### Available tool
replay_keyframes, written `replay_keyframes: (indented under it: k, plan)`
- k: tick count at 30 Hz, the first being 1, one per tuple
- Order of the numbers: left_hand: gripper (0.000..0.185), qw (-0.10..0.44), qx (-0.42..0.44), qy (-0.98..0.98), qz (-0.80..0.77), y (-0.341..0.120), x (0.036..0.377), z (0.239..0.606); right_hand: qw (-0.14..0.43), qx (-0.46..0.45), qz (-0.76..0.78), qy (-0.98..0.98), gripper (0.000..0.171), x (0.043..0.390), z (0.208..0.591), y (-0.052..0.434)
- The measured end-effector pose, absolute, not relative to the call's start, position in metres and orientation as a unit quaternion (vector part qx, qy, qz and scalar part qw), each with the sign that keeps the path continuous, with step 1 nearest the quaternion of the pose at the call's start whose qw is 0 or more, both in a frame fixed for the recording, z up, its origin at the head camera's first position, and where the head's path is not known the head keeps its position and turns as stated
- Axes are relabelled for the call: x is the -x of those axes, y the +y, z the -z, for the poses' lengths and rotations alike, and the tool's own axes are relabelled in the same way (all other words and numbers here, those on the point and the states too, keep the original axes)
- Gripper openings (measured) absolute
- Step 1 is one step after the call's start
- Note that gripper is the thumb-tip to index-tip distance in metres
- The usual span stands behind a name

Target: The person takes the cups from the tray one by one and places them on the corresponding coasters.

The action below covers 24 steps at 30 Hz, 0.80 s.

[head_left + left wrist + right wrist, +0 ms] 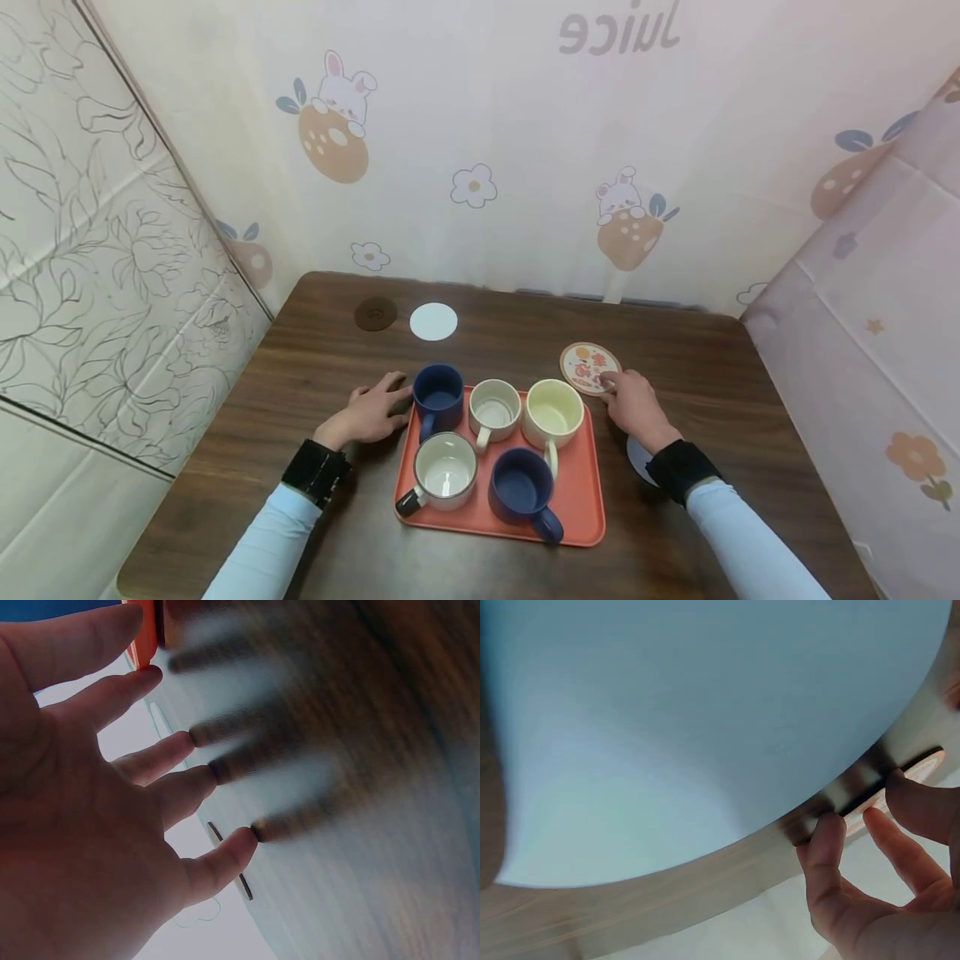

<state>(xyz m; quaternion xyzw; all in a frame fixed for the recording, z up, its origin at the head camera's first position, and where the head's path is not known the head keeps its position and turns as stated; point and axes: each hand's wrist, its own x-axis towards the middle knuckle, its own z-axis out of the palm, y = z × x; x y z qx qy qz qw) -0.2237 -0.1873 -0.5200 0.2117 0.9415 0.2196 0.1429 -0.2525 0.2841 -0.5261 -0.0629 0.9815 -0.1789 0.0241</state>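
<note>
My left hand (372, 411) has its fingers spread on the table, beside the left edge of a coral-red tray (585, 517); in the left wrist view a fingertip meets the tray's rim. On the tray stand a navy mug (438, 392), a small cream cup (495, 410), a pale yellow mug (553, 412), a white mug with a black handle (446, 468) and another navy mug (522, 483). Right of the tray, fingertips of my right hand (637, 408) touch the near edge of a round patterned coaster (585, 367) lying flat.
Farther back on the table (495, 325) lie a dark brown round coaster (376, 314) and a white round one (433, 322). A pale blue-grey disc (640, 458) lies partly under my right wrist. Printed curtains (480, 125) hang behind the table and at both sides.
</note>
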Motion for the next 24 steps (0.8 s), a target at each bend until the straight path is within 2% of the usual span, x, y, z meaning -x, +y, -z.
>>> replay_keyframes:
  k: [4,9,14,21,24]
  plan:
    - [0.054,0.142,-0.214,0.941,-0.221,-0.187,0.224,0.521,0.026,0.071,0.193,0.978,0.04,0.256,0.526,0.284]
    - [0.054,0.135,-0.221,0.937,-0.235,-0.189,0.224,0.523,0.046,0.064,0.227,0.971,0.03,0.252,0.519,0.295]
    - [0.055,0.13,-0.218,0.938,-0.235,-0.193,0.222,0.525,0.041,0.119,0.236,0.963,0.022,0.249,0.517,0.302]
    - [0.054,0.118,-0.218,0.939,-0.237,-0.192,0.222,0.527,0.052,0.178,0.237,0.954,0.026,0.261,0.52,0.295]
    - [0.054,0.122,-0.216,0.94,-0.235,-0.191,0.223,0.528,0.056,0.176,0.243,0.952,0.026,0.265,0.52,0.293]
